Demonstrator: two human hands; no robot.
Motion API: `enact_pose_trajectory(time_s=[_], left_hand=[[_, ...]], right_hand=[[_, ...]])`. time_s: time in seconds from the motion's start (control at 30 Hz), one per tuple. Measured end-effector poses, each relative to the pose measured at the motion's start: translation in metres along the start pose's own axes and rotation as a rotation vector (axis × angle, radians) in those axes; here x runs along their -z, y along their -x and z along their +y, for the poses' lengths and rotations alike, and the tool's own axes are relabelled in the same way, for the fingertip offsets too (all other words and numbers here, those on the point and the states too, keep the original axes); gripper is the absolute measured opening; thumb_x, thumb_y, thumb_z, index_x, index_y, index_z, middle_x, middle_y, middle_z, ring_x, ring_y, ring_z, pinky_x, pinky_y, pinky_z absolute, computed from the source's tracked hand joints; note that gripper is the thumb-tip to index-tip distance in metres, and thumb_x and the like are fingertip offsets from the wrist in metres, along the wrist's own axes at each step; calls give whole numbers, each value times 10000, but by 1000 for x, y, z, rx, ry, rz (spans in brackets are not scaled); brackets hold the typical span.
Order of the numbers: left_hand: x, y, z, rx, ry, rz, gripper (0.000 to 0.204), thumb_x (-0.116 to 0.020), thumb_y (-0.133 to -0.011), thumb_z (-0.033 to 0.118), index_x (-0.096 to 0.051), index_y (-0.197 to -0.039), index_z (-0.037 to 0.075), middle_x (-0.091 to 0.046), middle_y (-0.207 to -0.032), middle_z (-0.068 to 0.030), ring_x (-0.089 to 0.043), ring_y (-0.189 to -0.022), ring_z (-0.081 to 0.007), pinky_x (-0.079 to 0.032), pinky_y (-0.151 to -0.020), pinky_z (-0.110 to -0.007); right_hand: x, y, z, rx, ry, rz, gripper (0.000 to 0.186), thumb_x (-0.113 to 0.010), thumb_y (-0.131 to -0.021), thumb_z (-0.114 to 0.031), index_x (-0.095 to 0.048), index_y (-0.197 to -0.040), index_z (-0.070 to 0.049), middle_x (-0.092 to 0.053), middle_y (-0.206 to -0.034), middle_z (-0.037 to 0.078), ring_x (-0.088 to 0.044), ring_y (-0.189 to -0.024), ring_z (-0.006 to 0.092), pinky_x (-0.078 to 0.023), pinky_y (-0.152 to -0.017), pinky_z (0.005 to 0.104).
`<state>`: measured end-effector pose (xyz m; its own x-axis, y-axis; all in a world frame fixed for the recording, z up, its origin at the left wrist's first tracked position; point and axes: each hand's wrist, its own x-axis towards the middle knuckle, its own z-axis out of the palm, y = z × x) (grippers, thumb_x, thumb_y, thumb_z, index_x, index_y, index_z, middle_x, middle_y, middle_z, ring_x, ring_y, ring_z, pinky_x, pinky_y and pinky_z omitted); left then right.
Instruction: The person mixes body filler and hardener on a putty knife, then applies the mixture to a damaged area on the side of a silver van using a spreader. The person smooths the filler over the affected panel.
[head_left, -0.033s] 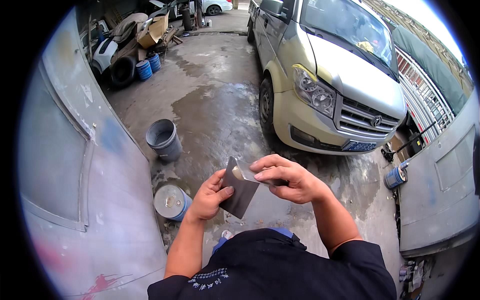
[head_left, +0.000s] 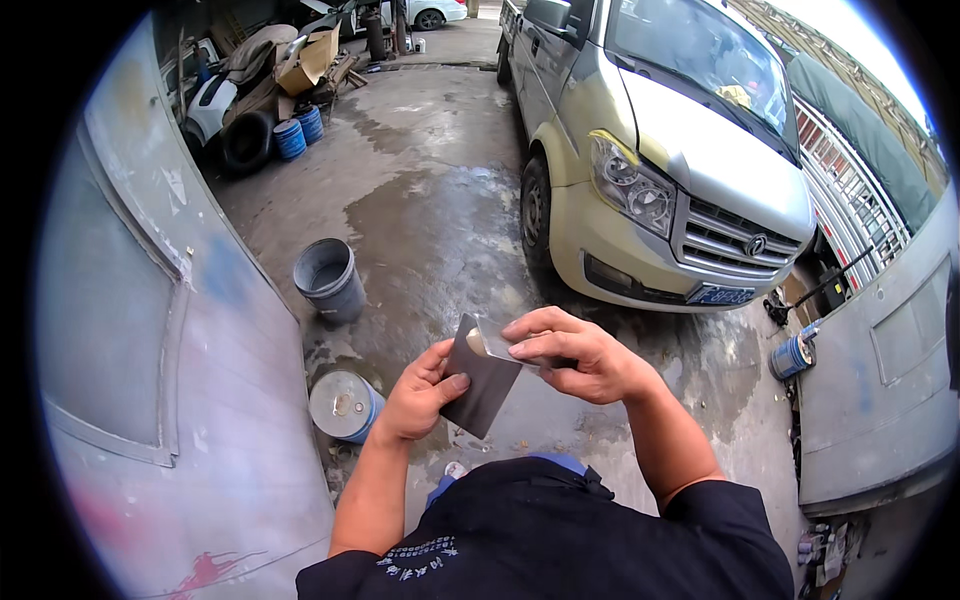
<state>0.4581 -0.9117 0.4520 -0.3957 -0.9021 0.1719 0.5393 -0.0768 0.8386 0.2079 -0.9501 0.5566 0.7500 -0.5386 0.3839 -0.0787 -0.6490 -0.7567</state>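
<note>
My left hand (head_left: 412,398) grips a flat dark grey plate (head_left: 479,398), thumb across its face and fingers behind it, tilted upward. A small pale cream blob (head_left: 477,342) lies near the plate's upper edge. My right hand (head_left: 585,365) holds a second thin grey plate (head_left: 499,336) with fingertips on top and thumb below, its edge meeting the first plate beside the blob. The second plate is partly hidden under the fingers.
A silver pickup truck (head_left: 745,155) stands ahead right. A grey bucket (head_left: 336,290) and blue-sided drum (head_left: 362,410) sit on the left. Metal doors (head_left: 150,420) flank me. Tyres, cardboard (head_left: 305,60) and blue pails (head_left: 290,140) are piled back left. A blue can (head_left: 790,355) is right.
</note>
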Motion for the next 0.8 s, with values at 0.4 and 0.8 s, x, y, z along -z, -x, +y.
enact_pose_trajectory(time_s=[0.4, 0.8], left_hand=[[73, -109, -3, -128, 55, 420, 578, -425, -884, -106, -316, -1433, 37, -506, -1311, -100, -500, -1192, -167, -391, -1030, -338], [191, -328, 2, -149, -141, 514, 654, -411, -820, -146, -332, -1445, 27, -500, -1339, -101, -505, -1207, -175, -368, -1044, -317]], right_hand=[[-12, -118, 133, -34, 584, 200, 507, -597, -703, 43, -618, -1193, -85, -589, -1152, 129, -540, -1064, 345, -453, -921, 420], [124, -229, 326, 114, 464, 155, 536, -572, -708, 87, -618, -1209, -98, -596, -1146, 134, -552, -1015, 334, -472, -881, 400]])
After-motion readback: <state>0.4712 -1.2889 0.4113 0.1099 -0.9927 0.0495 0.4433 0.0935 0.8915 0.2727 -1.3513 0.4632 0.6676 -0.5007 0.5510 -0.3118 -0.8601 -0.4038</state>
